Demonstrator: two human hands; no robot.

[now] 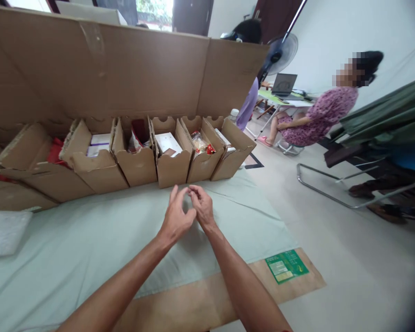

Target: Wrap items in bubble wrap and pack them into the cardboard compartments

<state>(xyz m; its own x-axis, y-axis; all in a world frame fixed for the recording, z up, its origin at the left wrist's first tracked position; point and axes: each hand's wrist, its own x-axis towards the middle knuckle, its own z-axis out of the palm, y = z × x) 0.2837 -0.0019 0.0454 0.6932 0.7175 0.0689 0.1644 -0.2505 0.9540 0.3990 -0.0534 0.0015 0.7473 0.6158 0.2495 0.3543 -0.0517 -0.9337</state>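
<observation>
My left hand [176, 216] hovers over the pale green cloth [90, 235], its fingers curved and the thumb apart from them, with nothing visible in it. Close against it, my right hand [203, 206] has its fingers drawn together in a pinch near the left fingertips. Whatever the pinch may hold is too small or hidden to make out. Just beyond the hands stands a cardboard bin [174, 173] with a white box [168, 143] inside. To its right, another bin [203, 168] holds red and gold wrapped items [204, 146].
A row of cardboard bins [138, 168] lines the back, before a tall cardboard panel [141, 74]. Clear plastic packaging [5, 233] lies at left. Brown paper with a green label [287, 266] edges the table. A seated person [332, 110] and folding chair [339, 191] are at right.
</observation>
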